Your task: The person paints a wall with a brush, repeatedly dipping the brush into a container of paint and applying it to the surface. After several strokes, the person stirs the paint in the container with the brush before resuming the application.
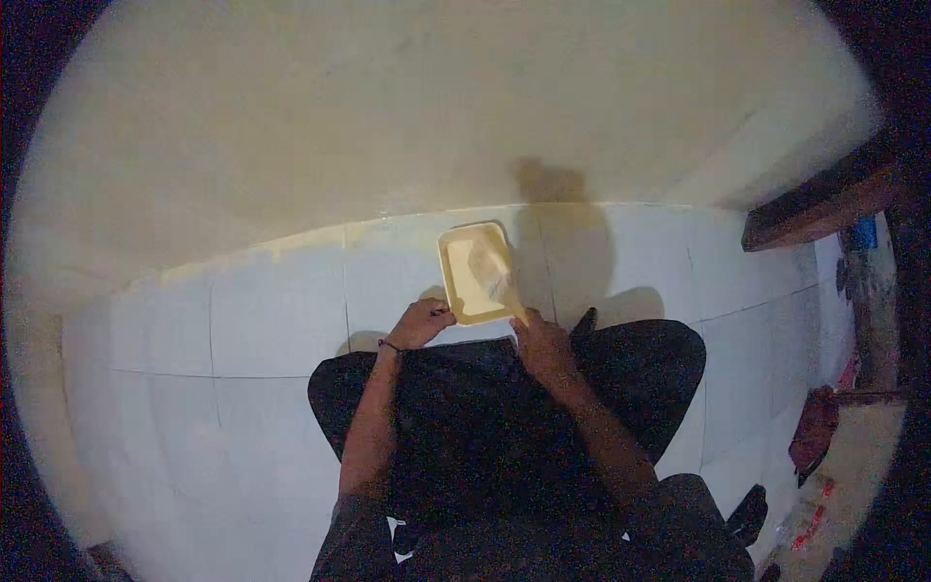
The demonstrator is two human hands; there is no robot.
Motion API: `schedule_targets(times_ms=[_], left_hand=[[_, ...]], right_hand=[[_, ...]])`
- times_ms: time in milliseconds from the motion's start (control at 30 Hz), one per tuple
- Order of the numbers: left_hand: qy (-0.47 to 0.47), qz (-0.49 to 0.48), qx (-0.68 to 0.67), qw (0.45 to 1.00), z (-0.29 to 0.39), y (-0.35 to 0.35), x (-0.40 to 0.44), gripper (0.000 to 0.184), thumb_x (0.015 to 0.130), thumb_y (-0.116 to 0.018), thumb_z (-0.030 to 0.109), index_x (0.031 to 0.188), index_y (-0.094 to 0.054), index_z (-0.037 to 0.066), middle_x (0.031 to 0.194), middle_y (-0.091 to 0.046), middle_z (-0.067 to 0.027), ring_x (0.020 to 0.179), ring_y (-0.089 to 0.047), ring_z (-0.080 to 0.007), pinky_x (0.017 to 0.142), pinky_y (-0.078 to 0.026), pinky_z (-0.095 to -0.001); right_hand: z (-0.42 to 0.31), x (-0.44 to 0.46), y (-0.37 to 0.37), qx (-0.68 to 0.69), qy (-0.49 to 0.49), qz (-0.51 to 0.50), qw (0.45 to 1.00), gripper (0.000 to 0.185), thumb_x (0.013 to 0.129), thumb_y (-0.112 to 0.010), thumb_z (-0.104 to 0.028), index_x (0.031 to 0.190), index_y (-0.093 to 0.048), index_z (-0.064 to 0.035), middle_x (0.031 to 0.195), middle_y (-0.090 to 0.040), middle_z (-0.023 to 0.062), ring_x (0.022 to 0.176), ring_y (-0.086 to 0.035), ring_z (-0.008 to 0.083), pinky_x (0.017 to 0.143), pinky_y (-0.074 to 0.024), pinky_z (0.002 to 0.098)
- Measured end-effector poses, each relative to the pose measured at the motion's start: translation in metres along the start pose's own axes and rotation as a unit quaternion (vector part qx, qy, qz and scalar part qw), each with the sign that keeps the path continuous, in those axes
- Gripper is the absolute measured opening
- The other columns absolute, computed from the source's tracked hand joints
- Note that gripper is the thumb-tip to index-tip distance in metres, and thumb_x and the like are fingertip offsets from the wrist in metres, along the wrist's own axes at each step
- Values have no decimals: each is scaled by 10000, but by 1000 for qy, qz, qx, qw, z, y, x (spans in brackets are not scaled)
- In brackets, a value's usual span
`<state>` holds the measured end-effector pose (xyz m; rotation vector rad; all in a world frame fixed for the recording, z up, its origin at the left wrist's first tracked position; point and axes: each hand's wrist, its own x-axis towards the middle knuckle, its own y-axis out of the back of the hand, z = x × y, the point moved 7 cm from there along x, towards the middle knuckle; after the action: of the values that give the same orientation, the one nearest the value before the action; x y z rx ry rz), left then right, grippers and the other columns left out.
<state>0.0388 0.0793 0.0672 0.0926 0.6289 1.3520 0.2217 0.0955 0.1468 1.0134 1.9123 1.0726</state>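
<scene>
A shallow cream-yellow tray (448,276) stands on the tiled floor in front of my knees, close to the wall. My left hand (425,323) is closed on the tray's near left corner, with a dark band at the wrist. In my right hand (543,347) is the pale handle of a paintbrush (493,264). Its wide bristle end lies over the inside of the tray; whether it touches the bottom I cannot tell. Pale yellow, paint-like material covers the tray's inside.
A cream wall (417,107) rises just beyond the tray, with yellowish marks along its foot. White floor tiles (262,310) surround my dark-clothed legs (630,373). At right are a dark wooden piece (824,204), a dark red item (813,432) and a blue object (864,233).
</scene>
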Motion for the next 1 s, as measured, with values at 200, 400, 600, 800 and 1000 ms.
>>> schedule_targets(times_ms=[200, 400, 600, 800, 1000], left_hand=[[-34, 10, -23, 999, 4, 1, -1, 317, 740, -533, 323, 838, -591, 27, 771, -577, -152, 706, -559, -219, 657, -438, -320], [-28, 1, 12, 1000, 7, 3, -1, 324, 741, -518, 323, 825, -580, 16, 753, -568, -155, 669, -549, -218, 652, -430, -324], [-13, -17, -5, 1000, 6, 1, -1, 322, 735, -515, 319, 773, -565, 4, 651, -548, -112, 600, -505, -199, 592, -404, -314], [-52, -32, -9, 998, -16, -9, 14, 312, 727, -507, 306, 797, -558, 6, 653, -555, -93, 608, -501, -179, 594, -401, -305], [5, -76, 6, 997, -7, -7, 12, 317, 712, -524, 301, 835, -561, 12, 694, -558, -108, 651, -506, -169, 629, -406, -299]], right_hand=[[8, -1, 7, 81, -80, 0, 993, 296, 818, -416, -269, 909, -464, 9, 704, -545, 239, 702, -540, 393, 625, -418, 472], [3, -3, -1, 72, -49, 0, 996, 307, 818, -418, -274, 909, -461, 16, 693, -544, 238, 688, -538, 394, 617, -414, 475], [6, 1, -1, 90, -67, -16, 994, 337, 825, -396, -291, 909, -469, 26, 721, -542, 249, 700, -536, 393, 639, -411, 475], [7, 6, 7, 122, -49, 7, 991, 325, 824, -398, -289, 902, -477, 16, 741, -549, 232, 721, -535, 389, 650, -410, 471], [13, 11, 13, 123, -76, 3, 990, 284, 817, -417, -265, 914, -483, -6, 746, -550, 230, 725, -535, 390, 645, -415, 463]])
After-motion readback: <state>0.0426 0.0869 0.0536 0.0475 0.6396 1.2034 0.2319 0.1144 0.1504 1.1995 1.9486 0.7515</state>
